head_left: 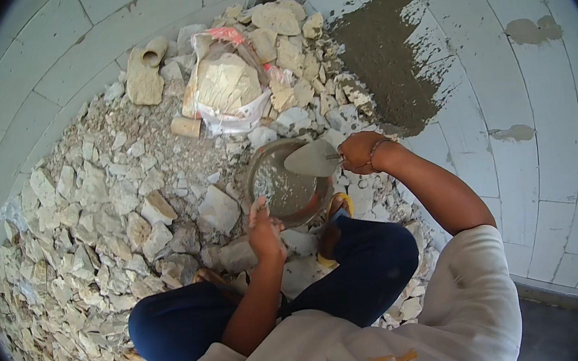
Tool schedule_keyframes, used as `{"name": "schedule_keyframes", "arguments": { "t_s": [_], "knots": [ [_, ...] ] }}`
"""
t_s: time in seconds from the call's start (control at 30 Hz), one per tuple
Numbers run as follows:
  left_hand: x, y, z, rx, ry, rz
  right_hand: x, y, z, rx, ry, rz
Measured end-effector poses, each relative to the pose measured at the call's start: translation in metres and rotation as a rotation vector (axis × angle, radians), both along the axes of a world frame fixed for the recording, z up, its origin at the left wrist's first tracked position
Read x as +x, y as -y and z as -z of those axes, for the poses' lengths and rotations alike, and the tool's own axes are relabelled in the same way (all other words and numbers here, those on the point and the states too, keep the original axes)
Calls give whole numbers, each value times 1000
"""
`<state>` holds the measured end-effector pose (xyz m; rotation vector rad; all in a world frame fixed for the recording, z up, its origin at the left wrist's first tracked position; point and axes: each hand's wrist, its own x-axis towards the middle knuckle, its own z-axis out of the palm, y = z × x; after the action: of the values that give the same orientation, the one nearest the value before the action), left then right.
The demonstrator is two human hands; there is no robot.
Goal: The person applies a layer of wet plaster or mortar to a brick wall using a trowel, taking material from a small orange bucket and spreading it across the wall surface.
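My right hand (358,152) holds a pointed metal trowel (308,159) by its handle, its flat blade over a round bucket (273,196) of wet grey mortar. My left hand (264,234) is at the bucket's lower-left edge, fingers partly extended and apart; whether they touch the rim is unclear. The bucket sits on broken rubble between and beyond my bent legs in dark blue trousers (351,259).
Rubble (108,222) covers the ground, with a torn white sack of stone (226,95) and pipe pieces (153,52) farther back. Block walls (41,66) surround it; the right one has a large wet mortar patch (388,48). Grey floor (554,321) shows lower right.
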<state>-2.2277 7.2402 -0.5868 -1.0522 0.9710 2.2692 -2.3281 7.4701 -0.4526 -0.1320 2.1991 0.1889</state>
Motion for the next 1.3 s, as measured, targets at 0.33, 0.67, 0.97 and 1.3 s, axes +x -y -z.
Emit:
{"name": "schedule_keyframes", "arguments": {
  "t_s": [0.33,0.67,0.97,1.3],
  "knots": [
    [-4,18,11,19,24,60,36,81,55,269,-236,46],
    [0,21,42,-195,69,93,44,66,43,336,-15,94],
    [11,16,88,-387,-101,303,96,29,97,33,3,172],
    [23,2,81,-244,-247,310,140,-15,122,-266,-192,267]
  ]
}}
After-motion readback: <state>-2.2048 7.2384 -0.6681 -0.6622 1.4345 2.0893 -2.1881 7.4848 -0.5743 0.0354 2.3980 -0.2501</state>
